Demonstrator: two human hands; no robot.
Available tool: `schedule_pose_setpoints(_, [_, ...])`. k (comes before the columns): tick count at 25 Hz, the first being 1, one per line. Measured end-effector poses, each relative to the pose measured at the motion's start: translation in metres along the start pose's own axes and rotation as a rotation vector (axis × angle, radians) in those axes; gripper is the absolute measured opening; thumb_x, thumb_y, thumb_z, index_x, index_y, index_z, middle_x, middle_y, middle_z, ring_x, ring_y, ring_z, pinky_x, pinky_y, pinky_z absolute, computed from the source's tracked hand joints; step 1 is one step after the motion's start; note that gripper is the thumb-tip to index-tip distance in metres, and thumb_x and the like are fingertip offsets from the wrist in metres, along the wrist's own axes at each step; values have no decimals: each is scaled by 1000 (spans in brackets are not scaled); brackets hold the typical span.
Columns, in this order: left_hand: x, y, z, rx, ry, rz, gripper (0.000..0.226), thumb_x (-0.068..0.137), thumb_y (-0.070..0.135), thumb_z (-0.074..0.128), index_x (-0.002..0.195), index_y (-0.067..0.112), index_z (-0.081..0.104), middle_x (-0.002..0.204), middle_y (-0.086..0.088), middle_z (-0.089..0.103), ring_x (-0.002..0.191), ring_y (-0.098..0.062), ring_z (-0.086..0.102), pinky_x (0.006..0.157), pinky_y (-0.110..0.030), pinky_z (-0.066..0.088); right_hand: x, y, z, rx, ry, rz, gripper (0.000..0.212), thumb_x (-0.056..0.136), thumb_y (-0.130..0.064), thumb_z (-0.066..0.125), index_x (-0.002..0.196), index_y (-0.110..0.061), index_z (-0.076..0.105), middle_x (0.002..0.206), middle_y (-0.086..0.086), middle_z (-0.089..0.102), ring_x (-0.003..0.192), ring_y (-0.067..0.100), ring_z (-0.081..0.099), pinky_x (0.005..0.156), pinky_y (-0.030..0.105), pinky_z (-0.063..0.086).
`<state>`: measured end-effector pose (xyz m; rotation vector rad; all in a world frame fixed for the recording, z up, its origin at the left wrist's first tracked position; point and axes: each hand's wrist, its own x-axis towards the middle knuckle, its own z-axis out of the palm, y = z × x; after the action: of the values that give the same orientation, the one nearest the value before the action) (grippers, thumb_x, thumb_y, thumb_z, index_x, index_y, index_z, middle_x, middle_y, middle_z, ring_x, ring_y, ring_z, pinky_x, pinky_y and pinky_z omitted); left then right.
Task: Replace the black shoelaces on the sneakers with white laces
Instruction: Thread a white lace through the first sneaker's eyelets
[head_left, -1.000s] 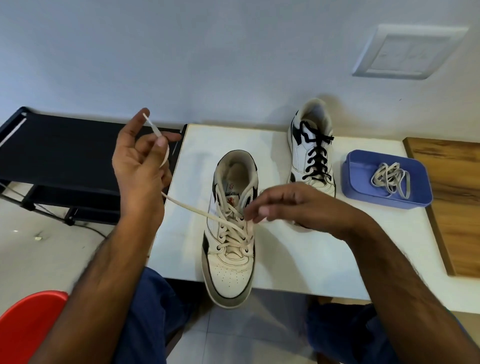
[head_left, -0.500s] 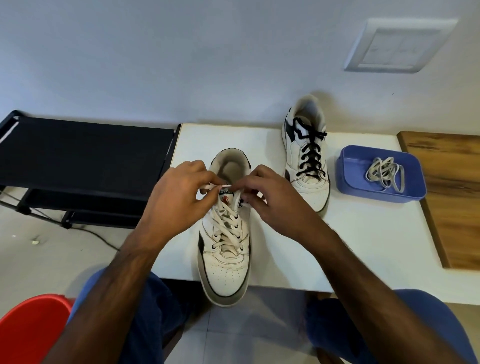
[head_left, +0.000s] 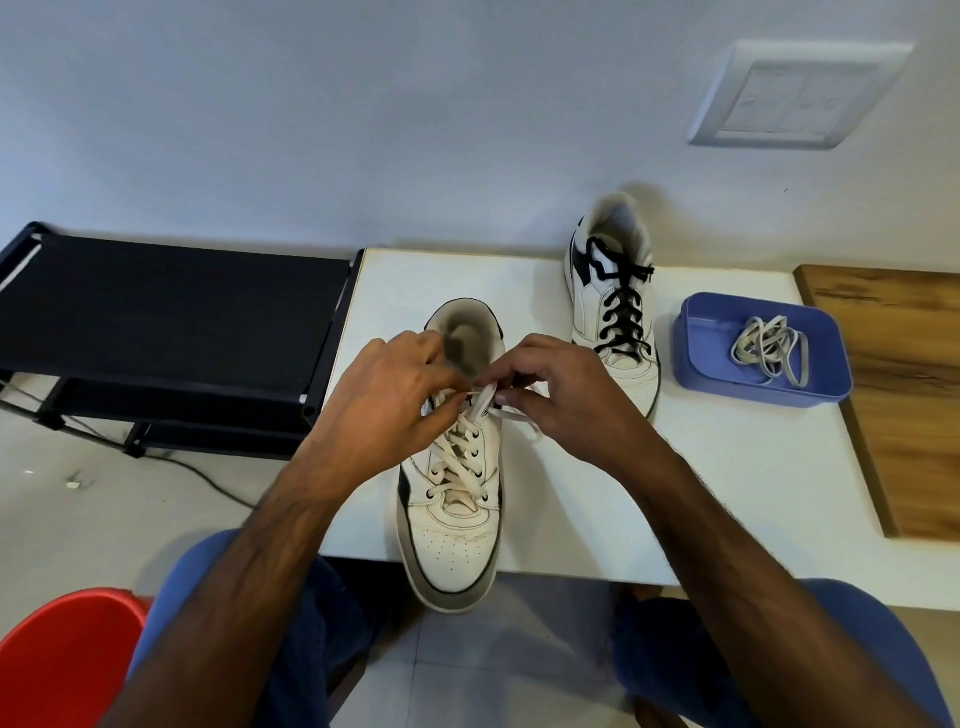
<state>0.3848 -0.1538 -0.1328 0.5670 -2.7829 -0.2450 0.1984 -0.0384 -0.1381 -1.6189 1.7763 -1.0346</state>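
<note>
Fingertips of both my hands meet over the top eyelets of the near sneaker (head_left: 453, 514) — my left hand (head_left: 387, 402) and my right hand (head_left: 558, 397) each pinch an end of the white lace (head_left: 457, 457), curled tight around it just below the shoe's opening. Beneath my fingers the lace already crosses through every eyelet I can see, so I judge this shoe nearly finished, with only the ends left to tie. Beyond my right fingers, the far sneaker (head_left: 613, 312) keeps its black lace (head_left: 623, 317) — that one is untouched. Further right, a second white lace (head_left: 771, 348) waits bundled in the blue tray (head_left: 696, 358).
</note>
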Motion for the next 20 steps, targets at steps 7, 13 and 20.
schedule_pose_setpoints(7, [3,4,2,109,-15,95,9,81,23,78,88,18,75,83,0,55,72,-21,55,62,-32,35,0,1,0,-4,-4,16,24,87,-1,75,102,-20,77,94,1,65,86,10,65,84,31,54])
schedule_pose_setpoints(13, [1,-1,4,49,-7,92,9,87,23,74,95,20,76,85,3,52,76,-17,48,66,-32,31,-4,-2,5,76,61,88,22,85,-3,77,104,-10,68,87,-2,70,82,9,67,79,18,53])
schedule_pose_setpoints(20, [1,4,17,-247,-8,-247,9,85,22,80,93,25,79,103,10,42,101,-15,35,81,-40,32,-6,-3,-3,93,17,122,27,77,-8,87,96,-13,69,88,-6,72,86,9,68,83,19,55])
